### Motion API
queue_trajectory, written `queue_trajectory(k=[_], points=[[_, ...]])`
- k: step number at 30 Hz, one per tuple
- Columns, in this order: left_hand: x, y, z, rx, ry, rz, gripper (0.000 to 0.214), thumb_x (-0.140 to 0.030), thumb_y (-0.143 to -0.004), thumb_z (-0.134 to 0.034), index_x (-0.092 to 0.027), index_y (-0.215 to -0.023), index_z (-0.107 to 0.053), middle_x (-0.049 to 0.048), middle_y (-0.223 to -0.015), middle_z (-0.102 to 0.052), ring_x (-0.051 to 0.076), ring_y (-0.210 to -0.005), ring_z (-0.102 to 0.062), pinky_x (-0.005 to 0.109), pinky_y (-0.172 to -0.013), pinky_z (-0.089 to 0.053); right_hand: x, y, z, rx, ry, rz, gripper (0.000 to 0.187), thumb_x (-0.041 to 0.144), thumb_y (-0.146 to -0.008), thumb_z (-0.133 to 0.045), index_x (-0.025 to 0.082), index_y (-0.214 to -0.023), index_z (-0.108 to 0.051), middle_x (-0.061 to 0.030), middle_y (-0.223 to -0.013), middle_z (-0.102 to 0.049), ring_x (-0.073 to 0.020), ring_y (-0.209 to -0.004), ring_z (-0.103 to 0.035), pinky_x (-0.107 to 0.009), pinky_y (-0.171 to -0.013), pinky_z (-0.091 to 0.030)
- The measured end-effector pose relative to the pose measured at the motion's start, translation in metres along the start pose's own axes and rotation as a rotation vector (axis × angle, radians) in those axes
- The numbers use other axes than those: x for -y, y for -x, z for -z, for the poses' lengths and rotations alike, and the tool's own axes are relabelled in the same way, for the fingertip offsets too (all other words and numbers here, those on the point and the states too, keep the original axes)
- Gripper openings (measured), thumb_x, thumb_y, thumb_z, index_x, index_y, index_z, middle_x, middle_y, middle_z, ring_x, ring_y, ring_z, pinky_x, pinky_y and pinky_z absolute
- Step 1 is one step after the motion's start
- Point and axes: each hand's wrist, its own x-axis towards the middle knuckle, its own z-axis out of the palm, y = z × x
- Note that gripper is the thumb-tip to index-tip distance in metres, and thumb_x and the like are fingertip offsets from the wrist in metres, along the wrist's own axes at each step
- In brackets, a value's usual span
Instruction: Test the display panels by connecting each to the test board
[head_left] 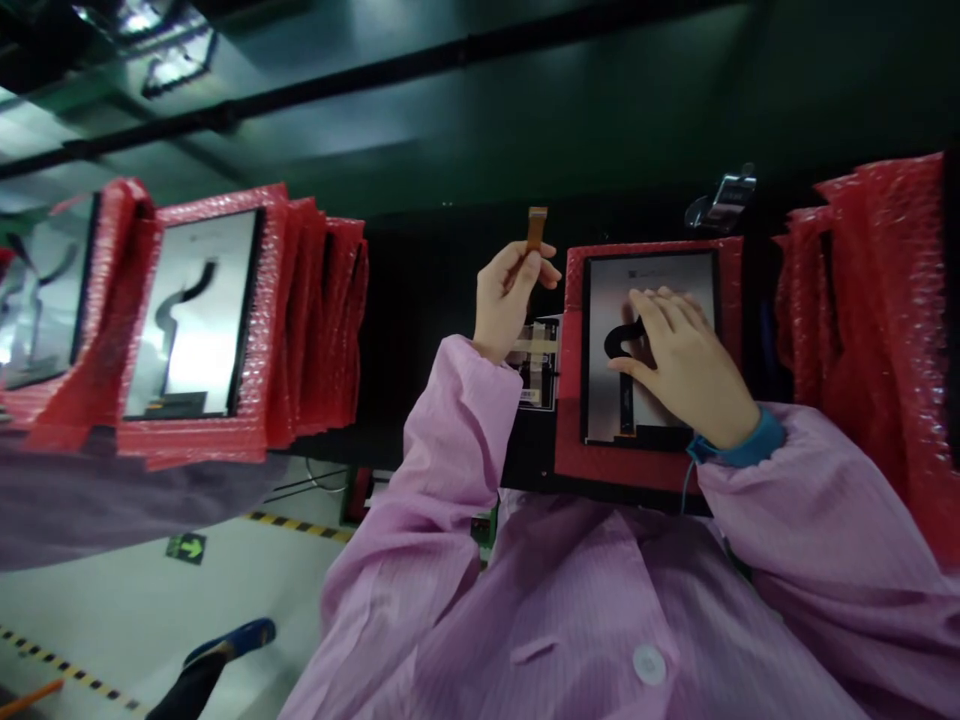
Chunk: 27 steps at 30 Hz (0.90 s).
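Observation:
My left hand (510, 300) is raised and pinches a short orange-brown flex cable (535, 228) between thumb and fingertips, the cable's end pointing up. Flat on a red bubble-wrap sheet (574, 400) lies a display panel (609, 285) with a silvery back and dark edges. Over this panel is my right hand (679, 355), its thumb spread away from the fingers. A curved black flex cable (627, 400) runs up the panel into the gap between that thumb and the fingers, partly hidden by them. Below my left hand sits a small framed part with tape and a label (536, 375).
Stacks of red bubble-wrap sleeves with display panels (202, 310) stand at the left. More red sleeves (862, 300) rise at the right. A clear, shiny item (727, 200) lies behind the panel. Another person's sleeve (112, 500) and shoe (240, 638) show at the left.

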Motion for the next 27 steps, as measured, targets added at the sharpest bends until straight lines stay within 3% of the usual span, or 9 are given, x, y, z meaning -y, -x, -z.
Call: queue_trajectory(k=[3, 6, 11, 13, 15, 17, 19, 24, 27], points=[[-0.004, 0.002, -0.001, 0.003, 0.013, -0.024, 0.040, -0.052, -0.101, -0.049, -0.019, -0.084, -0.064, -0.0001, -0.072, -0.066, 0.011, -0.065, -0.066, 0.028, -0.069, -0.056, 0.001, 0.000, 0.000, -0.029, -0.087, 0.017, 0.067, 0.034, -0.091, -0.065, 0.012, -0.149, -0.041, -0.0200, -0.142, -0.053, -0.0383, -0.140, -0.045, -0.061, -0.119, -0.035], [-0.007, 0.005, -0.001, 0.040, 0.043, -0.062, 0.036, -0.055, -0.097, -0.056, -0.020, -0.093, -0.067, 0.0000, -0.076, -0.069, 0.012, -0.065, -0.067, 0.028, -0.066, -0.056, 0.004, -0.001, -0.003, -0.091, -0.317, 0.006, 0.065, 0.028, -0.087, -0.069, 0.020, -0.147, -0.044, -0.0153, -0.140, -0.053, -0.0346, -0.136, -0.048, -0.058, -0.116, -0.041], [-0.010, 0.013, -0.001, 0.117, -0.020, -0.122, 0.036, -0.055, -0.099, -0.052, -0.022, -0.092, -0.064, 0.0013, -0.082, -0.070, 0.014, -0.074, -0.069, 0.031, -0.072, -0.056, 0.012, -0.003, -0.009, -0.160, -1.048, -0.080, 0.095, 0.036, -0.084, -0.073, 0.040, -0.157, -0.013, -0.0058, -0.168, -0.018, -0.0260, -0.139, -0.051, -0.048, -0.112, -0.050], [-0.013, 0.015, 0.000, 0.154, -0.092, -0.161, 0.037, -0.053, -0.101, -0.048, -0.023, -0.086, -0.062, 0.0014, -0.080, -0.068, 0.016, -0.077, -0.067, 0.034, -0.076, -0.056, 0.017, -0.004, -0.008, -0.139, -1.230, -0.135, 0.078, 0.048, -0.088, -0.068, 0.040, -0.154, -0.025, -0.0043, -0.164, -0.032, -0.0248, -0.135, -0.054, -0.047, -0.109, -0.052], [-0.016, 0.016, 0.002, 0.206, -0.179, -0.202, 0.037, -0.049, -0.102, -0.044, -0.023, -0.080, -0.059, 0.0015, -0.078, -0.066, 0.018, -0.077, -0.065, 0.038, -0.081, -0.054, 0.021, -0.005, -0.007, -0.119, -1.311, -0.185, 0.049, 0.062, -0.096, -0.049, 0.032, -0.134, -0.055, -0.0059, -0.143, -0.058, -0.0251, -0.128, -0.060, -0.047, -0.104, -0.053], [-0.019, 0.017, 0.003, 0.274, -0.261, -0.241, 0.034, -0.042, -0.102, -0.043, -0.023, -0.076, -0.057, 0.0012, -0.074, -0.064, 0.018, -0.075, -0.062, 0.040, -0.085, -0.051, 0.022, -0.006, -0.006, -0.097, -1.326, -0.180, 0.051, 0.065, -0.099, -0.036, 0.025, -0.105, -0.067, -0.0074, -0.123, -0.069, -0.0249, -0.118, -0.064, -0.045, -0.100, -0.054], [-0.021, 0.016, 0.004, 0.354, -0.321, -0.290, 0.029, -0.035, -0.098, -0.044, -0.023, -0.075, -0.055, 0.0003, -0.070, -0.061, 0.018, -0.072, -0.059, 0.041, -0.087, -0.049, 0.021, -0.006, -0.006, -0.083, -1.222, -0.107, 0.044, 0.057, -0.100, -0.041, 0.023, -0.088, -0.065, -0.0067, -0.115, -0.070, -0.0232, -0.110, -0.065, -0.043, -0.097, -0.052], [-0.022, 0.018, 0.002, 0.491, -0.412, -0.356, 0.020, -0.026, -0.088, -0.045, -0.021, -0.071, -0.054, -0.0002, -0.070, -0.059, 0.018, -0.073, -0.059, 0.043, -0.089, -0.044, 0.013, -0.009, -0.006, -0.182, -0.756, 0.145, 0.024, 0.034, -0.097, -0.052, 0.022, -0.077, -0.055, -0.0054, -0.104, -0.069, -0.0216, -0.101, -0.061, -0.043, -0.095, -0.045], [-0.023, 0.019, 0.001, 0.562, -0.435, -0.344, 0.020, -0.025, -0.087, -0.043, -0.021, -0.071, -0.055, -0.0005, -0.068, -0.058, 0.018, -0.074, -0.059, 0.044, -0.093, -0.041, 0.010, -0.011, -0.008, -0.253, -0.623, 0.231, 0.019, 0.026, -0.095, -0.051, 0.022, -0.076, -0.052, -0.0050, -0.103, -0.070, -0.0221, -0.100, -0.059, -0.042, -0.093, -0.045]])
